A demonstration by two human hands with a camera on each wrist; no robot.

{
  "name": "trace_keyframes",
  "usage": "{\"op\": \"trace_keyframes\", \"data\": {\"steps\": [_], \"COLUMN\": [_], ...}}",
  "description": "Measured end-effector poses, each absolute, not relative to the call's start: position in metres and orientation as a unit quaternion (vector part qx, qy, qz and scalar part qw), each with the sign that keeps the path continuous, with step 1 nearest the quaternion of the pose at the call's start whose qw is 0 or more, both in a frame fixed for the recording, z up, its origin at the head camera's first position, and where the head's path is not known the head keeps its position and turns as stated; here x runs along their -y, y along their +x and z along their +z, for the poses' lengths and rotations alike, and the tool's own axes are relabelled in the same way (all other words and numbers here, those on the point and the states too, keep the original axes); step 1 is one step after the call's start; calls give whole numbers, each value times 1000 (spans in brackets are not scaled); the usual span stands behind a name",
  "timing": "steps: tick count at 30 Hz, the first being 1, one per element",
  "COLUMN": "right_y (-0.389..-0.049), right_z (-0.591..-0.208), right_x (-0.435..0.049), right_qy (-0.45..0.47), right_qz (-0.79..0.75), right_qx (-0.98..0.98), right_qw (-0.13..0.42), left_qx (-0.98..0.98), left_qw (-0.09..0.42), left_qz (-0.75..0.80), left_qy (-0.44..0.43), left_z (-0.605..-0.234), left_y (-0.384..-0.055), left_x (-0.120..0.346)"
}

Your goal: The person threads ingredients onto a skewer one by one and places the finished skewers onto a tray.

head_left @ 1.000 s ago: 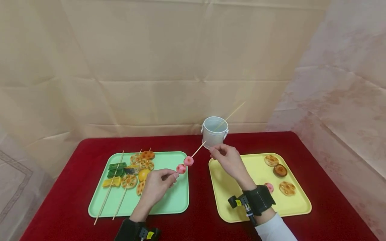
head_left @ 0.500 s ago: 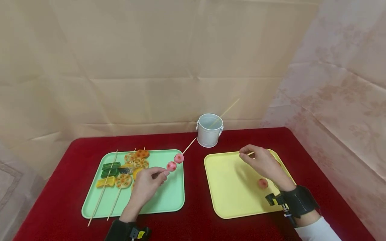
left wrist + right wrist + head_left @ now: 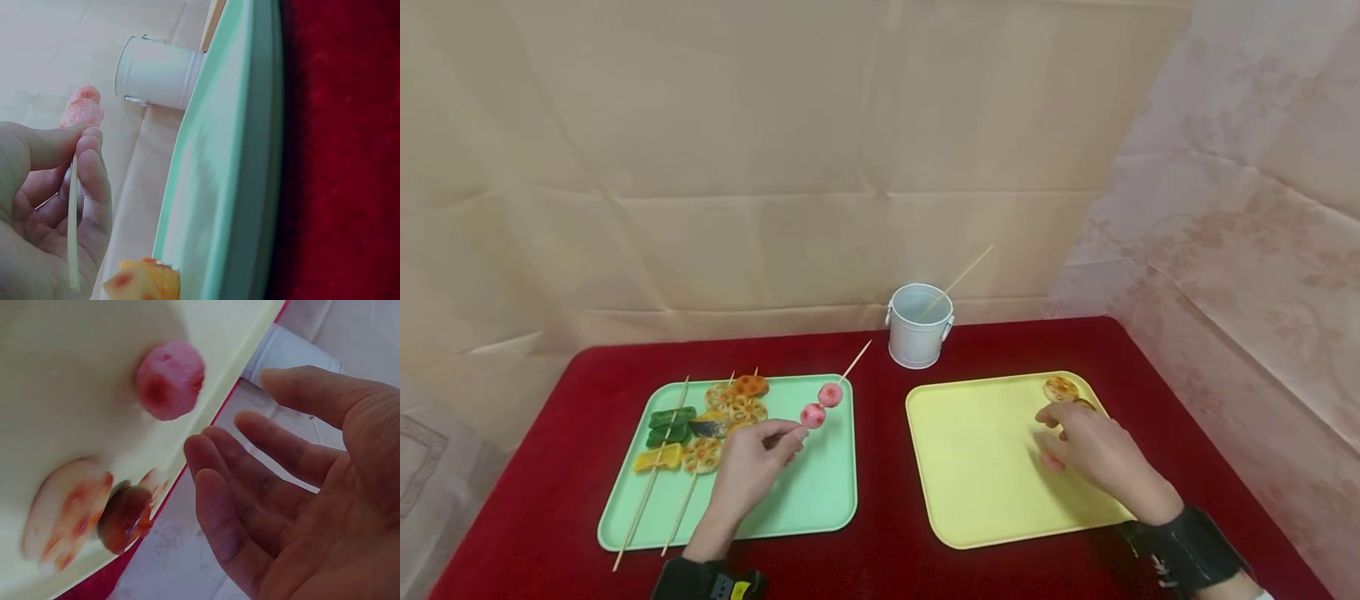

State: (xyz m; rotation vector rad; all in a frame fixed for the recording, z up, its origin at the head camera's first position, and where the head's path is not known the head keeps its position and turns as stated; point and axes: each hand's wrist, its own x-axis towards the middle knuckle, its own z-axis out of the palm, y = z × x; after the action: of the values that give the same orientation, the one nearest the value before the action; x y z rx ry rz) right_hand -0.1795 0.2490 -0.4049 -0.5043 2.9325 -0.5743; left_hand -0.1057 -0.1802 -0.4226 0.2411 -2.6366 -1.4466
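My left hand (image 3: 752, 462) pinches a bamboo skewer (image 3: 856, 360) between thumb and fingertips, above the green tray (image 3: 820, 508). Two pink balls (image 3: 830, 395) are threaded on it; its bare tip points up and away. In the left wrist view the skewer's lower end (image 3: 73, 231) runs down across the palm. My right hand (image 3: 1097, 446) hovers over the yellow tray (image 3: 977, 475), its fingers loosely bent and holding nothing. A loose pink ball (image 3: 170, 380) lies on that tray just beyond the fingertips, apart from them in the right wrist view.
A white bucket (image 3: 914, 342) with one skewer (image 3: 966, 273) leaning in it stands behind the trays. Lotus root slices (image 3: 1061, 389) and a brown mushroom (image 3: 127, 515) lie on the yellow tray. Loaded skewers, including green pieces (image 3: 670, 426), lie on the green tray's left.
My right hand has moved from near the skewer's tip to the right, then down toward the loose pink ball. The left hand keeps its hold on the skewer, now slightly further left in view.
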Motion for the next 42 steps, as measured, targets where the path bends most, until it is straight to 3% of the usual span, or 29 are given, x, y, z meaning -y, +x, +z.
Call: {"op": "trace_keyframes", "data": {"steps": [11,25,32,42], "right_y": [-171,-176,-185,-189], "right_z": [-421,-419,-398,-380], "right_x": [-254,-247,-214,-149], "right_qy": [-176,-223,-235,-240], "right_qz": [-98,-129,-165,-259], "right_qx": [-979,-966,-955,-934], "right_qw": [40,-25,-73,-51], "left_qx": [870,868,865,861], "left_qw": [82,75,76,78], "left_qz": [-481,-484,-491,-498], "left_qy": [70,76,71,71], "left_z": [-422,-421,-421,-420], "left_y": [-106,-105,-104,-103], "left_x": [183,184,184,182]}}
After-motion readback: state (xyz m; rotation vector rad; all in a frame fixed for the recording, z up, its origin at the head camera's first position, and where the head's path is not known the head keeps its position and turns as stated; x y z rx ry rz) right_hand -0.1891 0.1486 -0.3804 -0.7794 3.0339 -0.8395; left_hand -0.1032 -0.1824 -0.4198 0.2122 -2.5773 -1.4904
